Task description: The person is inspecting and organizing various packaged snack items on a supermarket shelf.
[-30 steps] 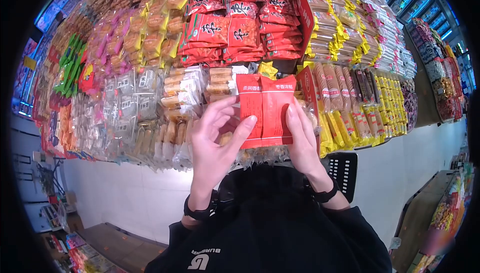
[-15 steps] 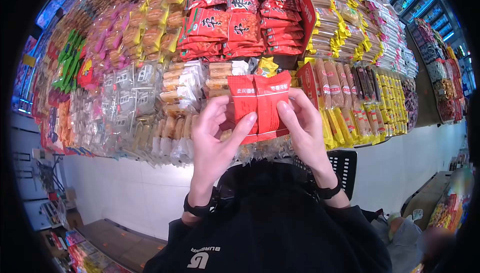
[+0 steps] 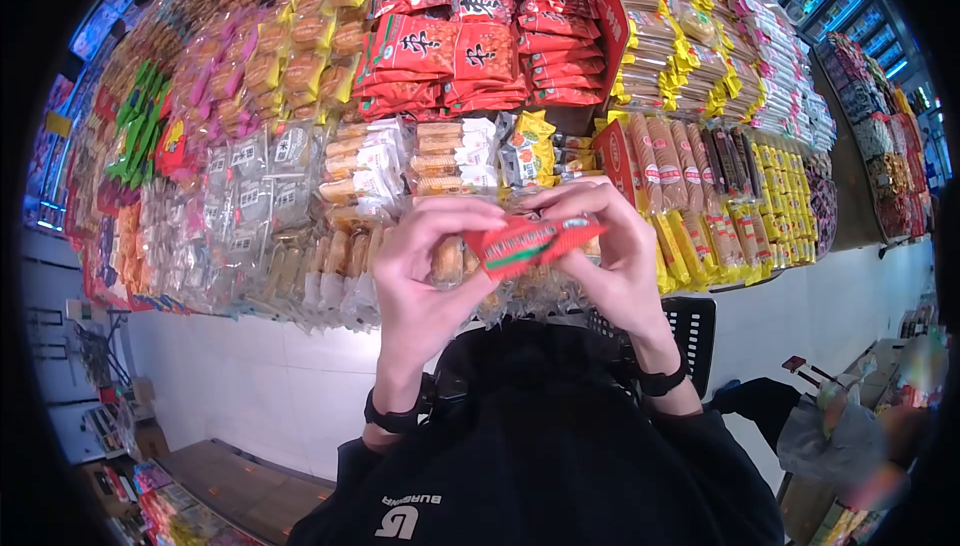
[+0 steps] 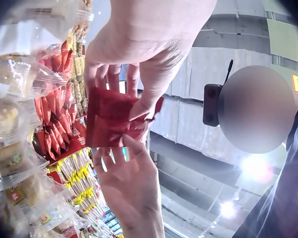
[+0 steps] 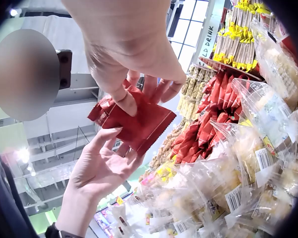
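Observation:
I hold two red snack packets (image 3: 530, 243) together in front of a snack shelf, tipped almost flat so that their edge faces the head view. My left hand (image 3: 440, 246) pinches their left end, thumb on one face and fingers behind. My right hand (image 3: 600, 236) pinches the right end the same way. In the left wrist view the left hand (image 4: 139, 59) is above the red packets (image 4: 116, 121) and the right hand (image 4: 129, 183) is below. In the right wrist view the right hand (image 5: 129, 54) grips the packets (image 5: 134, 119) from above, with the left hand (image 5: 99, 168) under them.
The display is packed with hanging goods: red packs (image 3: 470, 56) at the top, clear-wrapped pastries (image 3: 360, 176) at the left, yellow packs (image 3: 760, 206) at the right. A black basket (image 3: 690, 331) stands behind my right wrist. Another person (image 3: 820, 426) is at the lower right on the white floor.
The two red packets stood upright facing me; both hands have tipped them over to nearly flat and lowered them slightly. A person has come into view at the lower right.

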Motion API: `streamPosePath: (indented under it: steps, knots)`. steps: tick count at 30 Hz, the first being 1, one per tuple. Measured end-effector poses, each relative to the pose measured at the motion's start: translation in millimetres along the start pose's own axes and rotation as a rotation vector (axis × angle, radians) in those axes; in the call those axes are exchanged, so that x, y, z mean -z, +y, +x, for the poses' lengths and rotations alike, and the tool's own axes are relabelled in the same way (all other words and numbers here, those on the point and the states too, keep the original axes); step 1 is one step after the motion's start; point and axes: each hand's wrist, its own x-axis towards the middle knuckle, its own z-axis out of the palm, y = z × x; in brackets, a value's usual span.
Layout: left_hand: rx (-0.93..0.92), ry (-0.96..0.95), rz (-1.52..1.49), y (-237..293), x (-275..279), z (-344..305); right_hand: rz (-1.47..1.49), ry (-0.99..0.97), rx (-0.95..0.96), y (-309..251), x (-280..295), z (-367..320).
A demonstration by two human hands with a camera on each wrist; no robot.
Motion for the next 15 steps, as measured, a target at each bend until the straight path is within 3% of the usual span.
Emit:
streamPosePath:
  steps: [2,11,15]
  knots:
    - [-0.098,-0.037,0.046,-0.5,0.7,1.2,-0.110,-0.061,0.141,5.9,4.3,4.9]
    - [-0.225,-0.075,0.170,-1.4,-1.3,1.1,-0.154,-0.016,0.225,-2.4,3.1,2.6]
    - [-0.058,-0.005,-0.016,4.1,-6.6,-2.0,-0.090,0.016,0.191,3.5,1.0,0.8]
